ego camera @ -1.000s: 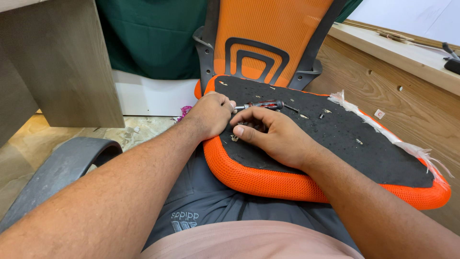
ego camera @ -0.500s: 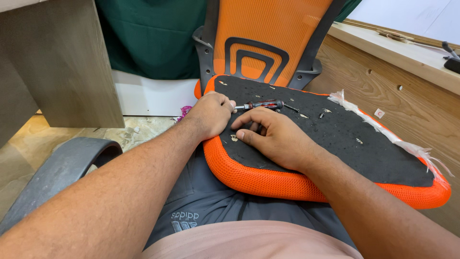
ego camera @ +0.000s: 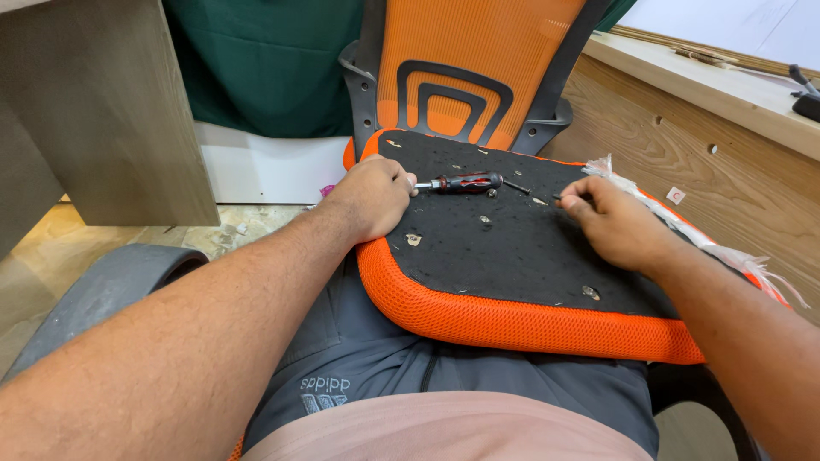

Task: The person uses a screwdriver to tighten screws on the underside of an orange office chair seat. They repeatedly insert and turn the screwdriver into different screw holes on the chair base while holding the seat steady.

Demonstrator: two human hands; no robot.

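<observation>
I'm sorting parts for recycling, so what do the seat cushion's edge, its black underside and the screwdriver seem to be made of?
Seat cushion edge: orange mesh fabric, with a visible weave. Black underside: matte, fibrous cloth, probably over a board. Screwdriver: shiny metal shaft, and a glossy red and black handle, likely plastic.

Black-faced, orange-rimmed seat cushion point(ego camera: 521, 320)

At your ten o'clock stands a wooden cabinet point(ego camera: 102, 111); green cloth point(ego camera: 265, 64) hangs at eleven; a wooden bench point(ego camera: 709, 128) runs at two.
</observation>
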